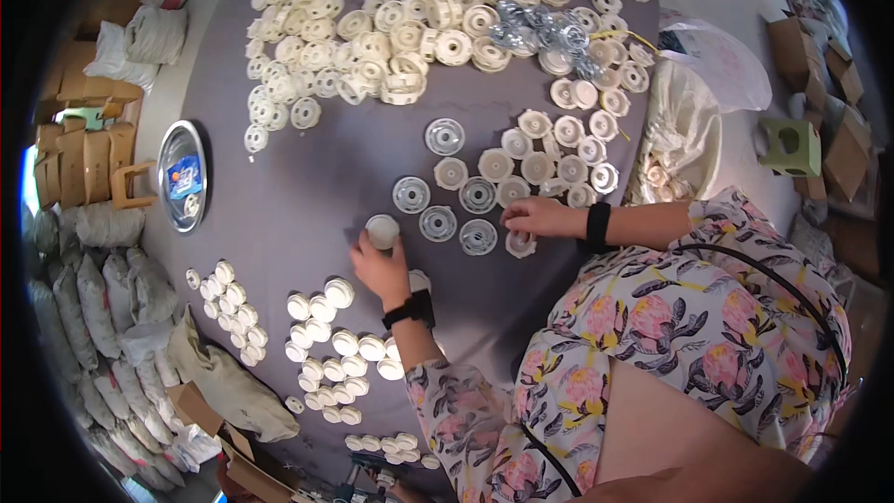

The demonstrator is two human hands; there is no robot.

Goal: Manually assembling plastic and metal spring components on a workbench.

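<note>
My left hand [377, 272] is closed around a round white plastic cap [382, 231], thumb on one side and fingers on the other. To the right, my right hand [540, 217] has its fingers curled over a translucent white plastic cup [521, 243], which shows partly beneath the thumb. Next to it lie several clear ribbed discs, among them a disc [478, 237] and another one [438, 224]. Behind the right hand sit several translucent notched cups [537, 168] in a loose cluster.
A big heap of white plastic rings [410, 33] covers the far side of the grey table [307, 186]. Clear bags of metal parts [535, 28] lie on it. Rows of white assembled caps [345, 345] stand near left. A round metal tray [168, 210], sacks and cardboard boxes are at left.
</note>
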